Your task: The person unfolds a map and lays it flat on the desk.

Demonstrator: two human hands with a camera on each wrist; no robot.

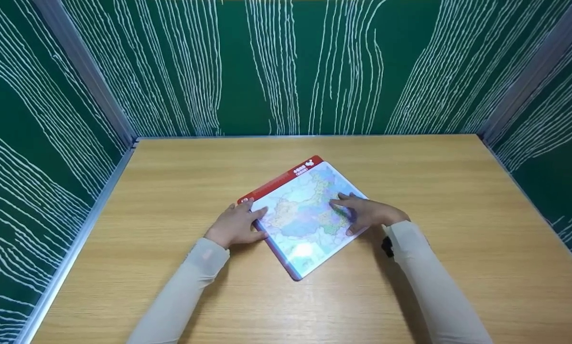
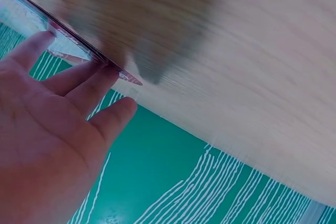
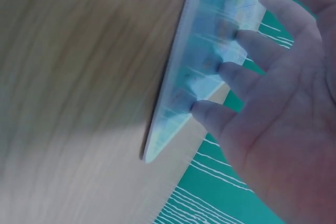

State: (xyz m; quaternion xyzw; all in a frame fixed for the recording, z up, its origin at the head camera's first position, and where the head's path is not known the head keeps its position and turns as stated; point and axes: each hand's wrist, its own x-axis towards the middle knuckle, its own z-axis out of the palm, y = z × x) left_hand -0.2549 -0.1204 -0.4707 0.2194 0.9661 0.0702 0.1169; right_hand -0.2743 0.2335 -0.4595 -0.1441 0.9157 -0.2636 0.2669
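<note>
A thin board printed with a pastel map (image 1: 309,210) lies turned at an angle on the table, its red header strip along the upper left side. At its left corner is my left hand (image 1: 235,224), fingers spread over the edge and fingertips touching it. In the left wrist view, extended fingers (image 2: 100,85) meet the board's edge (image 2: 73,40). My right hand (image 1: 369,212) is over the right part of the map, fingers apart. In the right wrist view its fingertips (image 3: 202,107) rest on the glossy printed face (image 3: 173,111), with the palm raised off it.
The wooden table (image 1: 458,191) extends around the board on every side. Green panels with white wavy lines (image 1: 247,71) close off the back and both sides, joined by grey corner posts (image 1: 87,71). A metal strip (image 1: 82,229) runs along the table's left edge.
</note>
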